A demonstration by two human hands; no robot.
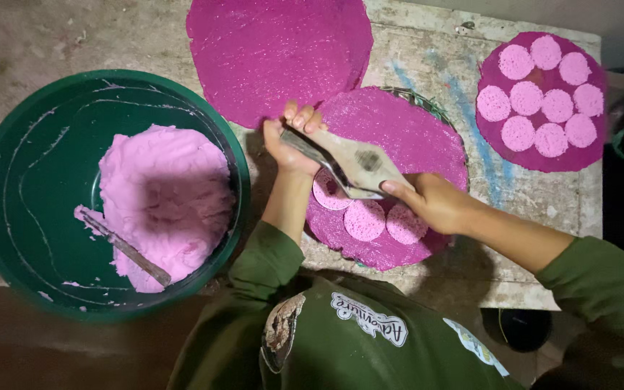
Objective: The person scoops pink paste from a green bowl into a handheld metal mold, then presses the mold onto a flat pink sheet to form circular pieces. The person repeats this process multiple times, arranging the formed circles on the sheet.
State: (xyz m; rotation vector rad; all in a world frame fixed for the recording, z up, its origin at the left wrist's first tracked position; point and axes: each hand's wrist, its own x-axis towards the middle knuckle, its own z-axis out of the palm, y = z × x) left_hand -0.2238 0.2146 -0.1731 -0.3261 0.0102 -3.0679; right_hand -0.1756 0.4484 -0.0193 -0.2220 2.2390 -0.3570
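My left hand grips one end of a flat metal press tool, and my right hand holds its other end. The tool hovers over a dark magenta round sheet lying on a woven tray. Three pale pink discs sit in a row on the sheet's near edge, one partly hidden under the tool. Pink dough fills a green basin at the left, with a wooden stick lying in it.
A second magenta sheet lies at the back of the worn table. At the right, a third sheet carries several pale pink discs. A dark object stands past the table's right edge.
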